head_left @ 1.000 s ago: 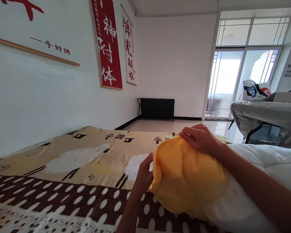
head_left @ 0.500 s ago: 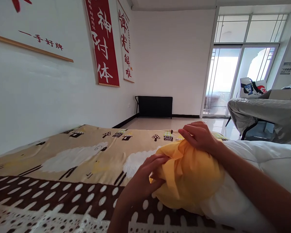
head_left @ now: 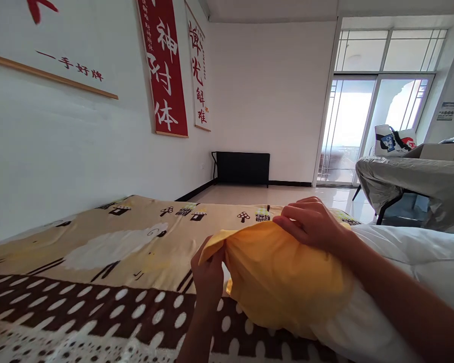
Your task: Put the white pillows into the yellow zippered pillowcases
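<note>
Yellow cloth [head_left: 287, 282] sits at lower centre right, wrapped over the near end of a white quilted bundle [head_left: 419, 252], both lying on the patterned blanket [head_left: 166, 275]. My left hand [head_left: 207, 276] has its grip on a loose edge, fingers pinching the fabric out to the left. My right hand [head_left: 313, 224] grasps the cloth up top, fingers bent over it; the upper edge runs taut between my two hands. Blanket: tan with sheep print, brown dotted border on my side. Past it, a black panel [head_left: 243, 168] stands by the far wall. Red scroll [head_left: 166, 70] hangs left. Right: table [head_left: 408, 174] under grey sheeting, printed bag [head_left: 395, 140] on it, glass door [head_left: 348, 121] behind.
</note>
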